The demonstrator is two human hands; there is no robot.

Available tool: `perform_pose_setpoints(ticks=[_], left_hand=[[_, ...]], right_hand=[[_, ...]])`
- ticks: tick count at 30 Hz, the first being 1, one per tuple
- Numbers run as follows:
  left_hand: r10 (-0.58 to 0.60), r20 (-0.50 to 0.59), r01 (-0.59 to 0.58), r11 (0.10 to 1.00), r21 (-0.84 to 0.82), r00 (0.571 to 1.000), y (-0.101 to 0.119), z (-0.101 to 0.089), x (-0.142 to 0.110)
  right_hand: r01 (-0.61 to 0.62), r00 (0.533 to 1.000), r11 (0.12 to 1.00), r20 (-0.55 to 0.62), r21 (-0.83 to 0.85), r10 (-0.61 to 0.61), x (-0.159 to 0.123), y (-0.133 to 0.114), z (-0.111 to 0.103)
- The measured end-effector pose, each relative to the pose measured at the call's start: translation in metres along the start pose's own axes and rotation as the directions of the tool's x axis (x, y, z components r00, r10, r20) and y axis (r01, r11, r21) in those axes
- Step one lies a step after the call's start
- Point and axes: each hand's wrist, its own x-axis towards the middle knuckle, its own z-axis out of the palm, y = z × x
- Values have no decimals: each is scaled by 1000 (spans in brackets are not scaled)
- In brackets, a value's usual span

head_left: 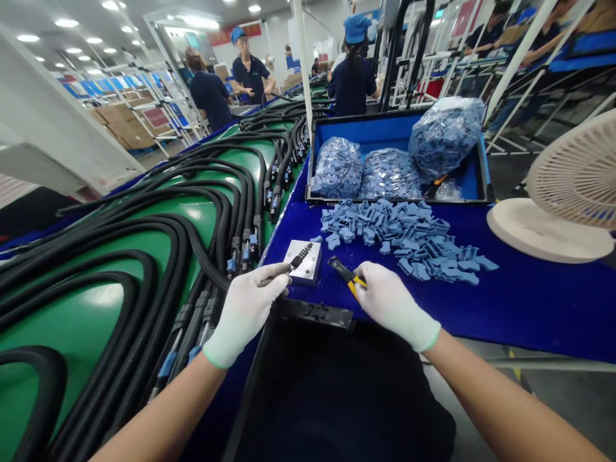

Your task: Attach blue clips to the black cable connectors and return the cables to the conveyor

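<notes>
My left hand, in a white glove, is closed around the end of a black hose. A dark fitting with a coil spring sticks out past its fingertips, over a metal block on the blue tabletop. Gripped in my gloved right hand is a pair of yellow-and-black cutting pliers, its head pointing toward the block. The pliers and the fitting are apart. Beyond both hands lies a heap of small blue plastic clips.
Black hoses with metal ends, some bearing blue clips, cover the green conveyor at left. Behind the heap, a blue bin holds bagged blue clips. A fan stands at right. Several people work farther back.
</notes>
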Motion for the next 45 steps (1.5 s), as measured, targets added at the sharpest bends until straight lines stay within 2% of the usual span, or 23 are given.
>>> perform_pose_setpoints(ticks=[3, 5, 9, 12, 15, 18, 20, 23, 26, 29, 32, 34, 35, 38, 41, 45], left_hand=[[-12, 0, 12, 1000, 7, 1000, 0, 1, 1], [-7, -5, 7, 1000, 28, 1000, 0, 2, 2], [26, -12, -25, 997, 80, 1000, -3, 3, 6], [32, -8, -32, 997, 75, 999, -7, 3, 9], [19, 10, -19, 999, 42, 1000, -9, 3, 10], [18, 27, -18, 1000, -14, 999, -7, 0, 10], [26, 26, -25, 999, -46, 999, -3, -3, 10], [45, 33, -43, 997, -70, 998, 6, -9, 10], [60, 33, -56, 994, -97, 998, 16, -12, 11], [52, 31, -49, 993, -104, 998, 23, -12, 12], [48, 44, -44, 995, -86, 998, 28, -9, 14], [52, 56, -48, 996, -69, 997, 30, -8, 16], [58, 55, -55, 997, -57, 997, 31, -7, 17], [104, 30, -104, 995, -1, 994, 31, -4, 19], [160, 15, -161, 986, 41, 987, 30, -2, 20], [211, 57, -215, 974, 71, 976, 29, -1, 20]], right_hand=[[-107, 988, 992, -104, 64, 113, 5, 8, -14], [-104, 984, 992, -139, 66, 112, 4, 9, -16], [22, 999, 998, -23, -50, -23, -6, -3, 3], [6, 1000, 991, 20, -132, -4, -9, -12, 17], [-18, 999, 977, 34, -213, 26, -4, -15, 17], [19, 999, 954, 49, -299, -4, 3, -14, 13], [38, 999, 954, 46, -298, -26, 7, -11, 11], [10, 1000, 988, -2, -154, -10, 14, -5, 10], [-9, 1000, 990, -21, 142, 12, 17, -8, 8], [9, 999, 916, 37, 402, -26, 13, -21, 4], [10, 982, 784, 141, 621, -124, 6, -33, -3], [19, 964, 712, 175, 702, -199, 4, -37, -12], [43, 959, 703, 168, 710, -229, 3, -39, -16], [212, 940, 767, 88, 605, -330, 3, -46, -30], [373, 894, 822, 70, 431, -442, 4, -55, -35], [447, 871, 835, 57, 321, -488, 6, -61, -28]])
